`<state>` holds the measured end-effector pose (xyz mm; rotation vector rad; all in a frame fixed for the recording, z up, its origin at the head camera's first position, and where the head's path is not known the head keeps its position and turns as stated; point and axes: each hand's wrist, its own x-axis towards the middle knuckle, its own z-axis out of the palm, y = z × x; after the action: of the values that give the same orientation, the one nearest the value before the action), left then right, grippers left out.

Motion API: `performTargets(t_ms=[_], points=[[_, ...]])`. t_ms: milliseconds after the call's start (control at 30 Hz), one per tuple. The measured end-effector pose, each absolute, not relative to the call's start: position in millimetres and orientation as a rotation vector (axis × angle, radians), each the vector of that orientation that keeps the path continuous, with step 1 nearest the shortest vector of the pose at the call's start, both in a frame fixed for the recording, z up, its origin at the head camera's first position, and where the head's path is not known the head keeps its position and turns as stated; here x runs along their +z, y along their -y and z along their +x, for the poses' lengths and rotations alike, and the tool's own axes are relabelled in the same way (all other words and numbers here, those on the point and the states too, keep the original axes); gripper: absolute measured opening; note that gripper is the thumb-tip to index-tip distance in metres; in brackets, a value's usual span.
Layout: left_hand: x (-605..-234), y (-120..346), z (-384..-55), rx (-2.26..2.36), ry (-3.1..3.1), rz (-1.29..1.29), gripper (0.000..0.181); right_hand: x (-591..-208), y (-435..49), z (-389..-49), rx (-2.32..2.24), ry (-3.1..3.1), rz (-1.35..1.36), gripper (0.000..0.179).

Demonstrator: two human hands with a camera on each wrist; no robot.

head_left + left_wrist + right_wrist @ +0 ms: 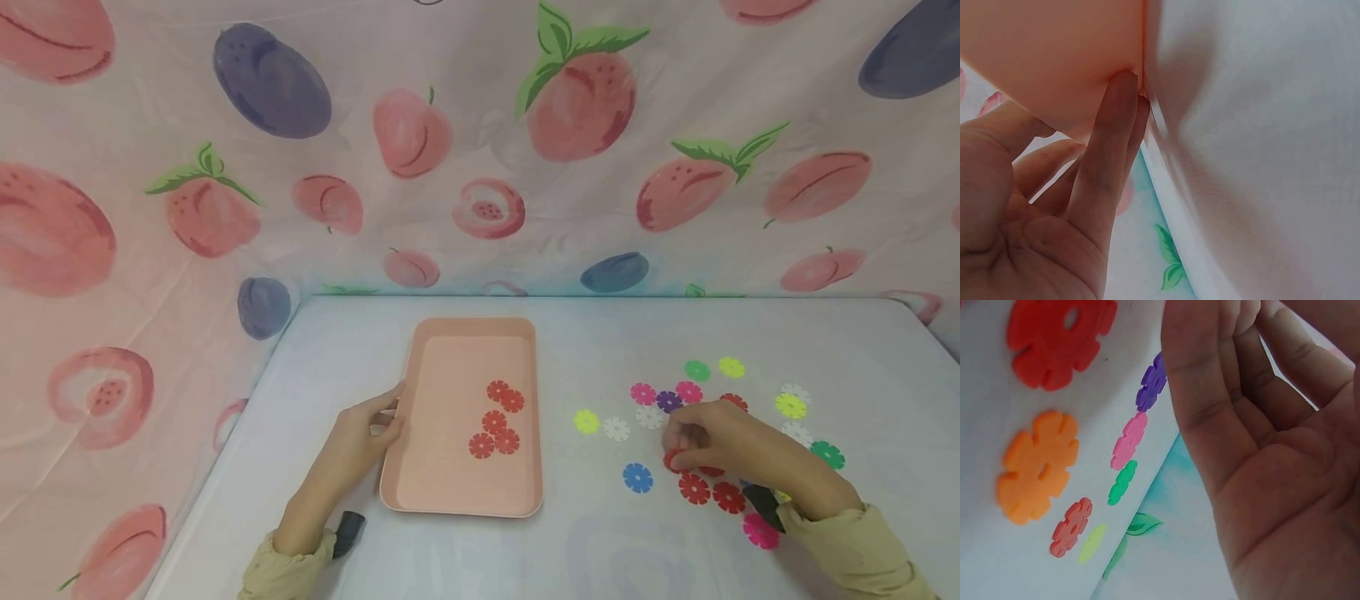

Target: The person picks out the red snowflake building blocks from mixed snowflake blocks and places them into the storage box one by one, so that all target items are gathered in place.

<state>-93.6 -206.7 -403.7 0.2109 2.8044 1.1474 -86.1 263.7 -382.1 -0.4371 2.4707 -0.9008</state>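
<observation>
My left hand (352, 437) rests against the left edge of a peach-coloured tray (431, 487). In the left wrist view, the extended fingers (1110, 137) touch the tray's outer wall (1054, 50) low down by the table. Several red snowflake discs (494, 422) lie in the tray's right half. At the right, my right hand (720, 437) pinches a red snowflake disc (672, 460) between thumb and forefinger, low over the scattered discs; its fingertips fall outside the right wrist view. Just below the hand lie more red discs (694, 489).
Loose discs of several colours surround the right hand, among them a blue disc (637, 477), a yellow disc (587, 422), a purple disc (669, 402) and an orange disc (1038, 467). A fruit-print cloth (480, 150) hangs behind the white table (585, 333).
</observation>
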Motion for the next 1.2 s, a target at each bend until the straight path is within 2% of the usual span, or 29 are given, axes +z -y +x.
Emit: performTargets(t_ms=[1200], points=[[-403,206,-94,1.167,-2.797,0.209,0.053,-374,-247,-94,-0.893,-2.522,-0.533,0.015]])
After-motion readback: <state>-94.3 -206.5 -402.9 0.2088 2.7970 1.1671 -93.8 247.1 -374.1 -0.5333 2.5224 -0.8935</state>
